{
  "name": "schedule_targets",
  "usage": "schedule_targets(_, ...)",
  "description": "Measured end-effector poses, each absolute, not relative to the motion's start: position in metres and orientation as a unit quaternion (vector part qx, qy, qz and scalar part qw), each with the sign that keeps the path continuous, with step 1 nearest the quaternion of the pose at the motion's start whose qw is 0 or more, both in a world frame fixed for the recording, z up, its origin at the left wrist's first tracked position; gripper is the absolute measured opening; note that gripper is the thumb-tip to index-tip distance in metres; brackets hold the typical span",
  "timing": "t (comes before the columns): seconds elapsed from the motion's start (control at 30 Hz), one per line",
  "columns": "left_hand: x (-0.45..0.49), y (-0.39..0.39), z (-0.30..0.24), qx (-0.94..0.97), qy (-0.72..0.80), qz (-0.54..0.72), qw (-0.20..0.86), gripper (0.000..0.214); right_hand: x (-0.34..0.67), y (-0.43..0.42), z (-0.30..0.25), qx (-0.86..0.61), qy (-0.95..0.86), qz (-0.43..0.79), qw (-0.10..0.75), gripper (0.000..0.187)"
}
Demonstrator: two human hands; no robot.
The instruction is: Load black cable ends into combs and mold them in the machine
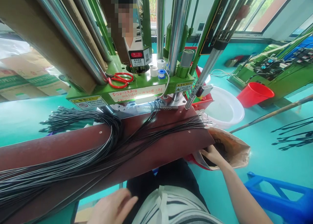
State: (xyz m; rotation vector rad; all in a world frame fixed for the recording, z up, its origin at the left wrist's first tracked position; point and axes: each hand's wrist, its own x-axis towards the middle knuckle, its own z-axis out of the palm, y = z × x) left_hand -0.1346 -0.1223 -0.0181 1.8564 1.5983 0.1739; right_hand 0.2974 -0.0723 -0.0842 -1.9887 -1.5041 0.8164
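My left hand (113,206) hovers low in front of my lap, near the board's front edge. It is slightly blurred, its thumb apart from loosely bent fingers, and nothing shows in it. My right hand (212,154) reaches into the mouth of a paper-lined bag (241,152) at the right end of the brown board (168,145). Its fingertips are hidden there, and dark contents show in the bag. A thick bundle of black cables (113,132) curves over the board. Thinner black cables (156,136) run right to bare ends and up into the green machine's mould area (146,108).
Red-handled scissors (121,80) and a blue-and-white tape roll (161,74) lie on the green press (97,93). To the right stand a white tub (227,106), a red bucket (255,94) and a blue stool (281,198). A person (133,38) is behind the press.
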Motion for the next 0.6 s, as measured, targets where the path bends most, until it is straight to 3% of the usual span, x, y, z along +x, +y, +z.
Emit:
schedule_targets(0.03,-0.114,-0.11,-0.009,0.768,0.544,0.09,0.327,0.025,0.297,-0.072,-0.085,-0.734,-0.564,0.289,0.244,0.046)
schedule_targets(0.13,-0.053,-0.059,0.008,0.845,0.467,0.202,0.162,0.03,0.298,-0.071,-0.083,-0.741,-0.589,0.251,0.204,0.041)
schedule_targets(0.27,-0.003,0.009,0.01,0.868,0.478,0.13,0.028,0.048,0.307,-0.076,-0.078,-0.728,-0.631,0.211,0.167,0.05)
schedule_targets(0.43,0.01,0.046,0.013,0.908,0.414,-0.036,0.048,0.025,0.317,-0.092,-0.07,-0.704,-0.644,0.233,0.186,0.062)
schedule_targets(0.6,0.005,0.054,0.024,0.924,0.381,-0.031,0.031,0.021,0.31,-0.099,-0.049,-0.707,-0.639,0.247,0.176,0.05)
